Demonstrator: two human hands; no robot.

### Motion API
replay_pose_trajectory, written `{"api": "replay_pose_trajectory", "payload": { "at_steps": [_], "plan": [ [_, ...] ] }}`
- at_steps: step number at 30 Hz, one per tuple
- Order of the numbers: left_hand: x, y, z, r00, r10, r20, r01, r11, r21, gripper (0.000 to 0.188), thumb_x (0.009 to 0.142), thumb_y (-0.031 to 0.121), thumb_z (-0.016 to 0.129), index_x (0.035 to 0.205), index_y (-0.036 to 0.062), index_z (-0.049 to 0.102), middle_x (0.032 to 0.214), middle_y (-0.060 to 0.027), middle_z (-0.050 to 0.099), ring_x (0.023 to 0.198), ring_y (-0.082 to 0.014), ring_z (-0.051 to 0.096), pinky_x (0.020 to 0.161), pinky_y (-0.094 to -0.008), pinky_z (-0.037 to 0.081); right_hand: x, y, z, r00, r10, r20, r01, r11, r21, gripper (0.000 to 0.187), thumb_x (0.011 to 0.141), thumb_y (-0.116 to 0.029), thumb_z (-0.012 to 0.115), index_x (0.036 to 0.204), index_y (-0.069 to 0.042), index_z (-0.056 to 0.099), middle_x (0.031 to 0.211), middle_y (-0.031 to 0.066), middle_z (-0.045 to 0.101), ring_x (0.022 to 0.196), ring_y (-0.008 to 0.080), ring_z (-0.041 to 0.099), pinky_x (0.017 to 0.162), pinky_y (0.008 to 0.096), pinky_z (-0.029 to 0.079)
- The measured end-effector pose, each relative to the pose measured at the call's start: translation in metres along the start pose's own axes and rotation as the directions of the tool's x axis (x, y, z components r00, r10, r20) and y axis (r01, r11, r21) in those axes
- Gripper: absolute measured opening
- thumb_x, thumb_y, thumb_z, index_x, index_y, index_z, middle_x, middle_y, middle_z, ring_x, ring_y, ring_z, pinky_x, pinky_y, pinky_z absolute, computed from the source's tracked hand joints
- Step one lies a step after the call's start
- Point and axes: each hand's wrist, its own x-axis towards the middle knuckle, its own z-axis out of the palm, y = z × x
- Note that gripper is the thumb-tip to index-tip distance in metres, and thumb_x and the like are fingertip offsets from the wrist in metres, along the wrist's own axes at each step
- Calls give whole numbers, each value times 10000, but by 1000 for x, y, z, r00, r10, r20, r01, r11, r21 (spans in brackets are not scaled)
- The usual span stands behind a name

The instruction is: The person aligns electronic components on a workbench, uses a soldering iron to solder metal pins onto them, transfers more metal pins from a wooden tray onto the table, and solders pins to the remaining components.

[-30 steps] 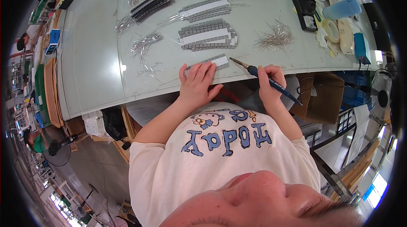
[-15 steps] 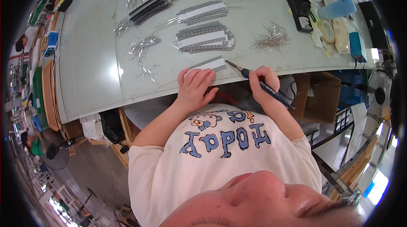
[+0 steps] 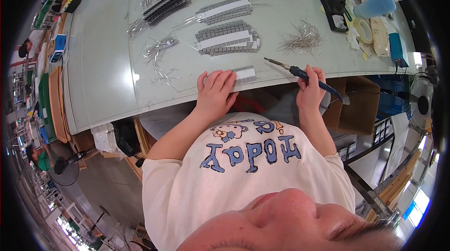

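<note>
My left hand (image 3: pixel 216 88) rests its fingers over a short grey segmented strip with a white band (image 3: pixel 245 73) near the table's front edge. Its fingers cover the strip's left end, and the thumb is bent below. In my right hand (image 3: pixel 311 87) is a soldering iron (image 3: pixel 298 72) with a dark blue handle. The iron's tip points up and left, apart from the strip's right end. Just beyond the strip lies a stack of similar grey strips (image 3: pixel 227 38). Loose thin wire leads (image 3: pixel 301 40) are heaped to the right, and another wire heap (image 3: pixel 160 49) sits to the left.
More bundles of strips with long leads (image 3: pixel 165 8) lie farther back on the pale table (image 3: pixel 101 63). At the right are a black iron stand (image 3: pixel 333 9), a blue bottle (image 3: pixel 376 6), a tape roll (image 3: pixel 363 31) and a blue box (image 3: pixel 398 50). A cardboard box (image 3: pixel 358 105) stands below the edge.
My right hand has moved right, drawing the iron's tip away from the strip's right end. The strip has shifted slightly right and lies more level under my left fingers.
</note>
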Motion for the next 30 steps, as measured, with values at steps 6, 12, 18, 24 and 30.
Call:
{"api": "replay_pose_trajectory", "payload": {
  "at_steps": [6, 12, 18, 24, 30],
  "plan": [
    [6, -9, -9, 969, 247, 7, -245, 964, -101, 366, 721, 95, 668, 1083, 104, 617, 1090, -5, 579, 1041, -187, 521, 974, -442, 336, 5, -10, -2, 991, -126, -41, 127, 991, 37, 114, 865, -46, 606, 817, -61, 504, 685, 26, 523, 506, 73, 440, 438, 186, 304],
    [78, -32, -33, 945, 291, -146, -283, 956, 72, 289, 736, 128, 651, 1024, 128, 638, 1030, 15, 610, 970, -180, 552, 947, -425, 338, 23, -17, -16, 955, -257, -149, 264, 964, 34, 94, 877, -46, 582, 837, -50, 498, 683, 45, 527, 473, 78, 404, 425, 191, 299],
    [181, -103, -3, 954, 242, -175, -214, 963, 164, 236, 826, 193, 618, 1052, 136, 651, 1089, 15, 623, 1007, -203, 549, 940, -404, 336, 21, -21, -13, 949, -257, -184, 264, 964, 16, 115, 878, -56, 591, 826, -48, 490, 663, 34, 512, 483, 75, 410, 425, 191, 293],
    [159, -97, 0, 986, 159, -55, -160, 987, -21, 416, 786, 371, 665, 1109, 112, 630, 1146, -17, 608, 1103, -232, 504, 968, -432, 324, 24, -16, -28, 946, -259, -195, 258, 966, -28, 131, 878, -51, 590, 808, -53, 480, 661, 31, 508, 466, 70, 390, 422, 191, 286],
    [109, -70, -12, 993, 101, 64, -95, 991, -91, 531, 723, 351, 744, 1185, 133, 600, 1216, -17, 574, 1156, -245, 482, 987, -423, 340, 22, -12, -18, 967, -222, -123, 222, 975, -12, 122, 860, -53, 628, 844, -57, 507, 716, -2, 510, 582, 58, 495, 495, 172, 379]
  ]
}}
